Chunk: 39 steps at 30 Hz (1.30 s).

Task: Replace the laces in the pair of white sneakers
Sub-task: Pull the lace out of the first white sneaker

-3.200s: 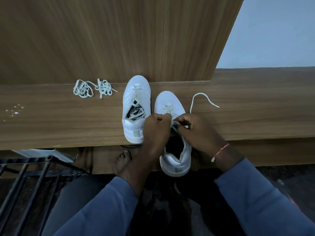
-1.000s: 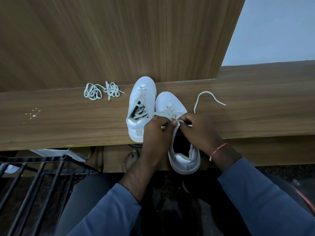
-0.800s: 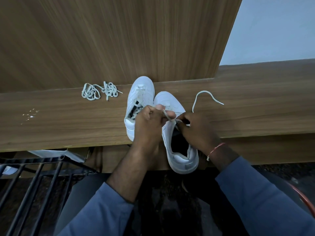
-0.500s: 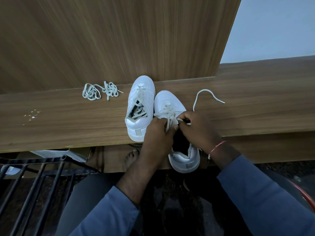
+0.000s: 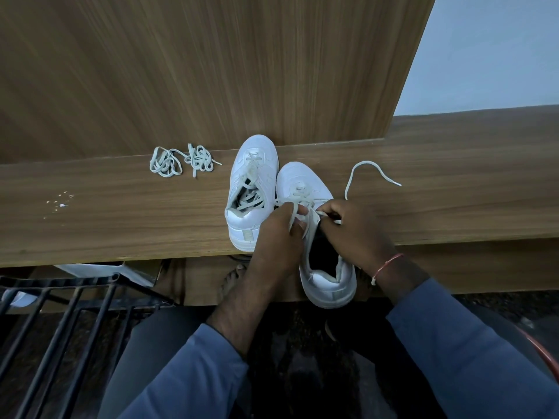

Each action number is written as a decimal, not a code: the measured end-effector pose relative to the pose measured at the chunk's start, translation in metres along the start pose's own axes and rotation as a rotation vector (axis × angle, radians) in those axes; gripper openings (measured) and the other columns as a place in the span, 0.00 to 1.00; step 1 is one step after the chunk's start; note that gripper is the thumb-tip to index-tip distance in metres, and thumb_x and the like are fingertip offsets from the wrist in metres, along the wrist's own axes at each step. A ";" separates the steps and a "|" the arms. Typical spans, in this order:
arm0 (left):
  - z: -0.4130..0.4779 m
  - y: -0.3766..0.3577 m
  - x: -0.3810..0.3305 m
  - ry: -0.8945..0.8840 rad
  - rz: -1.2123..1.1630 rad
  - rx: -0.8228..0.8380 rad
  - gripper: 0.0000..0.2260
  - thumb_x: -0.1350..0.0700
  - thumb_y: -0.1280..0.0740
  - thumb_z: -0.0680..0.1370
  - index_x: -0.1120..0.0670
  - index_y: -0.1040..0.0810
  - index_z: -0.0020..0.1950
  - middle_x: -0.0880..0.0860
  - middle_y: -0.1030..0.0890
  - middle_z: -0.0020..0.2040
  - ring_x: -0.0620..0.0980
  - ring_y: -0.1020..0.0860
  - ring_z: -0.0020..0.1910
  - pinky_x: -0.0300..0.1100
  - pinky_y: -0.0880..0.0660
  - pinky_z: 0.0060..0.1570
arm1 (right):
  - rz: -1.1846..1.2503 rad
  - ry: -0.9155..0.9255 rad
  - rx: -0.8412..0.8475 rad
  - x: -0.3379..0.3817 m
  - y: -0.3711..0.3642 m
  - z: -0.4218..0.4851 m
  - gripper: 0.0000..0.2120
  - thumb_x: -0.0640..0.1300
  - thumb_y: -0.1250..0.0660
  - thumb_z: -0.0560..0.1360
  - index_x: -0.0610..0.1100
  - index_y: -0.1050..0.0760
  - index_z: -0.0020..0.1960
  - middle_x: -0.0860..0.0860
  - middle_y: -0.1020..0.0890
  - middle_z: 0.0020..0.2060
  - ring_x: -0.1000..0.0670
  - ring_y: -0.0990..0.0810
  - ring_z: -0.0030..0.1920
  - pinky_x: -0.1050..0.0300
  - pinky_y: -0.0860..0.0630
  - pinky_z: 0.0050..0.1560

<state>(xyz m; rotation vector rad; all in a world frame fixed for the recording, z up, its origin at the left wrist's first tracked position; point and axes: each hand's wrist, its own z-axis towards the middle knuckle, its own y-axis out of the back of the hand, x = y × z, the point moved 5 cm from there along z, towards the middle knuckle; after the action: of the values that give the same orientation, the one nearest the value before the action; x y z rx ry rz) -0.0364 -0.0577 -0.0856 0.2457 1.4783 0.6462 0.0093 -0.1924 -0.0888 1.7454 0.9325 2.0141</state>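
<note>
Wood grain runs under everything. At the left of the ledge [image 5: 121,213] lies a tangle of spare laces [image 5: 181,161], well apart from my work. Next comes the first sneaker [image 5: 251,182], toe against the back panel [image 5: 211,71], its lace threaded but slack and the ends tucked into the opening.

Just beside it is my left hand [image 5: 279,234]. It has dropped back to the eyelets after the long pull it made toward that first sneaker under a second ago. Its fingers are curled, pinching a strand of the lace [image 5: 294,211] close to the tongue.

The second sneaker [image 5: 302,182] sits between my hands, toe on the ledge and heel hanging past the front edge. My right hand [image 5: 354,231] is curled tight at the right eyelet row. As far as I can see, its fingertips pinch the same lace where it enters an eyelet.

Off to the right, the free end [image 5: 369,173] lies on the wood in much the same loop as before, so the slack I took up came from my left side. I judge one crossing is now snug, with the upper eyelets of this sneaker yet to be threaded.
</note>
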 end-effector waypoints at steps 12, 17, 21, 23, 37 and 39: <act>0.006 -0.004 -0.010 -0.366 0.261 -0.102 0.06 0.59 0.36 0.76 0.59 0.21 0.45 0.55 0.23 0.44 0.53 0.23 0.42 0.47 0.27 0.39 | 0.021 0.022 -0.002 0.003 0.001 -0.002 0.09 0.39 0.36 0.76 0.45 0.17 0.50 0.51 0.15 0.44 0.53 0.19 0.45 0.58 0.25 0.48; 0.005 0.000 -0.011 -0.019 -0.163 -0.124 0.08 0.60 0.42 0.81 0.56 0.27 0.43 0.51 0.20 0.44 0.46 0.23 0.45 0.38 0.28 0.47 | -0.017 0.020 -0.001 0.001 -0.001 0.000 0.08 0.41 0.37 0.77 0.45 0.18 0.48 0.50 0.16 0.42 0.50 0.19 0.44 0.53 0.25 0.46; 0.003 0.009 -0.019 0.241 -0.949 0.035 0.12 0.63 0.44 0.82 0.57 0.30 0.40 0.50 0.23 0.31 0.46 0.24 0.32 0.42 0.22 0.43 | -0.030 0.004 0.010 -0.002 -0.002 0.002 0.08 0.44 0.36 0.78 0.47 0.18 0.49 0.51 0.16 0.45 0.50 0.19 0.47 0.53 0.24 0.49; 0.005 0.015 0.000 0.278 -0.750 -0.038 0.09 0.60 0.44 0.82 0.55 0.32 0.42 0.49 0.27 0.32 0.46 0.29 0.29 0.45 0.24 0.37 | -0.015 0.003 0.000 -0.002 -0.002 0.001 0.08 0.43 0.36 0.78 0.48 0.18 0.49 0.53 0.16 0.44 0.52 0.19 0.47 0.54 0.24 0.49; -0.001 0.004 -0.001 0.055 0.294 0.159 0.11 0.53 0.38 0.81 0.61 0.31 0.55 0.60 0.20 0.49 0.59 0.23 0.51 0.47 0.29 0.46 | -0.016 0.010 -0.007 -0.006 -0.007 0.003 0.07 0.43 0.36 0.77 0.47 0.19 0.48 0.52 0.16 0.45 0.52 0.19 0.47 0.50 0.23 0.52; -0.001 0.002 0.001 0.022 0.324 0.149 0.09 0.55 0.39 0.81 0.61 0.31 0.53 0.61 0.20 0.48 0.60 0.23 0.50 0.49 0.28 0.47 | -0.009 0.010 -0.012 -0.006 -0.007 0.003 0.07 0.43 0.36 0.77 0.48 0.19 0.48 0.53 0.16 0.45 0.52 0.19 0.47 0.50 0.23 0.52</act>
<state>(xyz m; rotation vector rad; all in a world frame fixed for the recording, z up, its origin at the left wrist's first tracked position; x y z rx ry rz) -0.0375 -0.0558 -0.0858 0.6037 1.5237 0.7999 0.0124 -0.1898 -0.0983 1.7233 0.9282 2.0204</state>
